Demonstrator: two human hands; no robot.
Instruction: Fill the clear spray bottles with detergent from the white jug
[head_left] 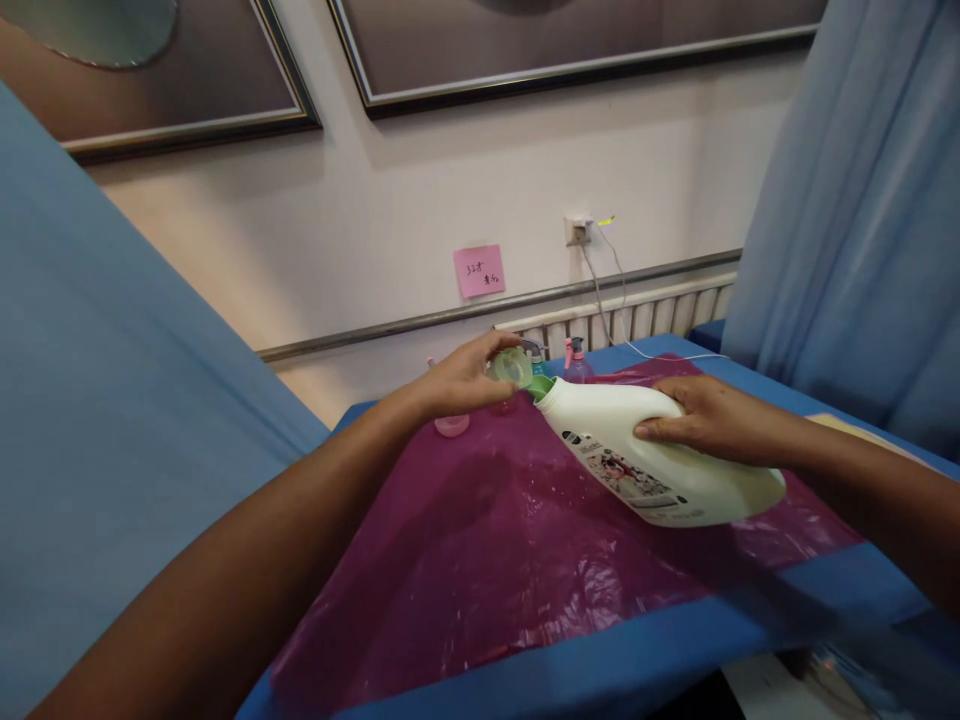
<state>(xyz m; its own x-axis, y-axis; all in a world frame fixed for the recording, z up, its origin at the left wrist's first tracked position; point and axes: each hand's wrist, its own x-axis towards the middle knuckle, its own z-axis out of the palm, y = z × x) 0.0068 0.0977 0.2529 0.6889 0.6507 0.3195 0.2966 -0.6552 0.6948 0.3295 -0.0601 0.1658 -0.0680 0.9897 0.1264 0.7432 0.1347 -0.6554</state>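
Observation:
My right hand (694, 415) is closed round the handle of a large pale detergent bottle (637, 450), which is tilted well over with its mouth to the left. A green spout (541, 387) shows in the bottle's neck. In my left hand (472, 375) is a small translucent greenish cap (511, 368), gripped by the fingers right beside the spout. Whether liquid runs between them I cannot tell. Behind the cap stand a teal pump bottle (538, 362) and a spray bottle with a pink trigger (577, 365). A pink container (451, 426) is partly hidden behind my left hand.
A magenta plastic sheet (525, 570) covers much of the blue table (645, 635). Blue curtains (847, 220) hang at both sides. Against the wall are a radiator (660, 315), a socket (577, 232) with white cables, and a pink note (480, 271).

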